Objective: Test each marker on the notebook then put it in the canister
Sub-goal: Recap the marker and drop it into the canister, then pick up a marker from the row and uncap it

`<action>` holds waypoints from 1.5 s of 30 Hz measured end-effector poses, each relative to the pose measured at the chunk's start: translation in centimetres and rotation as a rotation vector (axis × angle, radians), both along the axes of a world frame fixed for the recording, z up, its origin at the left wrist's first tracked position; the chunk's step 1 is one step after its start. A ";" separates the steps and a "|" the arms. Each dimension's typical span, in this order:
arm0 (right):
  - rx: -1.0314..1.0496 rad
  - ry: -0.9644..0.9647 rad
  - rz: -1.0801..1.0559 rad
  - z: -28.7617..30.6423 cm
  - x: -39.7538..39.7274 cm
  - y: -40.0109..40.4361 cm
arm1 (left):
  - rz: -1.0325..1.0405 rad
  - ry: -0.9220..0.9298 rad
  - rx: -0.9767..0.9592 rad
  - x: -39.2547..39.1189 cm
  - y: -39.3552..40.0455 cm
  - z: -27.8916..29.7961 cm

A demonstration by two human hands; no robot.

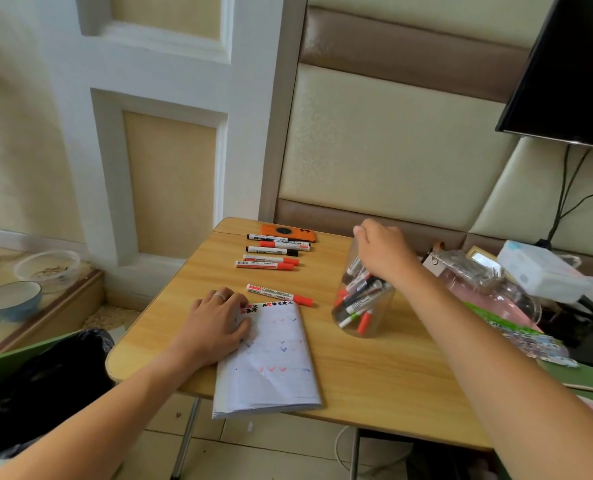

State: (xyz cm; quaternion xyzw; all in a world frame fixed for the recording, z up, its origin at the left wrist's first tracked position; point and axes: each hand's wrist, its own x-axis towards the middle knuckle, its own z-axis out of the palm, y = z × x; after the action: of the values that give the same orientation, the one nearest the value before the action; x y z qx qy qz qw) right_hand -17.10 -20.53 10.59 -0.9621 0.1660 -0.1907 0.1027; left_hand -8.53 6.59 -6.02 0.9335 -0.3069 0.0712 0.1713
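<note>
Notebook lies at the table's near edge, canister to its right holding markers. Behind the notebook lies one marker; farther back, a marker row before a phone.

Left hand flat, palm down, fingers spread; right hand raised, fingers loosely curled downward.

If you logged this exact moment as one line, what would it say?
left hand: flat on notebook | right hand: over canister mouth, grip unclear | canister: holds markers | table: loose markers remain
</note>
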 end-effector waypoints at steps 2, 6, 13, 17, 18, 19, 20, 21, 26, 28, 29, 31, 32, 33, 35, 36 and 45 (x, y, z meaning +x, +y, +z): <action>-0.010 0.085 -0.021 0.2 0.0 0.3 | 0.004 0.000 -0.009 0.0 0.0 -0.1; -0.021 0.210 -0.033 0.7 -0.1 0.6 | 0.003 0.003 -0.020 0.0 0.0 -0.1; -0.214 0.070 -0.083 -0.9 0.1 1.1 | -0.003 0.027 -0.017 -0.1 0.0 0.1; -0.317 -0.171 -0.136 -1.8 0.4 2.3 | -0.011 0.020 -0.045 -0.1 0.1 0.1; -0.356 -0.239 -0.136 -2.0 0.5 2.5 | -0.012 0.019 -0.055 -0.1 0.1 0.1; -0.396 -0.324 -0.107 -2.3 0.7 2.8 | -0.014 0.019 -0.061 -0.1 0.1 0.0; -0.434 -0.411 -0.052 -2.7 0.9 3.2 | -0.015 0.020 -0.067 -0.1 0.0 0.0; -0.464 -0.492 0.017 -3.1 1.2 3.7 | -0.018 0.022 -0.076 -0.1 0.0 -0.1; -0.313 -0.259 0.321 -5.9 3.1 6.8 | -0.062 -0.031 -0.192 0.2 0.0 -0.3; -0.229 -0.035 0.275 -7.9 4.2 7.2 | -0.098 -0.055 -0.232 0.2 0.0 -0.2; -0.199 0.037 0.246 -8.8 4.6 7.2 | -0.123 -0.056 -0.248 0.2 0.0 -0.1; -0.129 0.124 0.204 -10.3 5.4 6.9 | -0.179 -0.055 -0.276 0.2 0.1 -0.1; -0.090 0.164 0.198 -10.8 5.6 6.6 | -0.198 -0.057 -0.291 0.2 0.2 -0.1; -0.060 0.205 0.201 -11.3 5.9 6.4 | -0.211 -0.061 -0.300 0.3 0.2 -0.2; -0.038 0.241 0.210 -11.8 6.2 6.0 | -0.217 -0.072 -0.306 0.3 0.2 -0.3; -0.036 0.228 0.211 -12.0 6.3 5.9 | -0.215 -0.073 -0.308 0.3 0.2 -0.4; 0.887 -0.176 0.318 -11.5 4.3 9.0 | -0.161 -0.002 -0.352 0.3 0.0 -0.1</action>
State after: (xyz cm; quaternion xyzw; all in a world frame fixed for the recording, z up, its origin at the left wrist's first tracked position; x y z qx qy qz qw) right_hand -12.75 -11.54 -0.87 -0.8191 0.0726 -0.1643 0.5449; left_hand -8.26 6.64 -6.15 0.8615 -0.3633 0.1107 0.3369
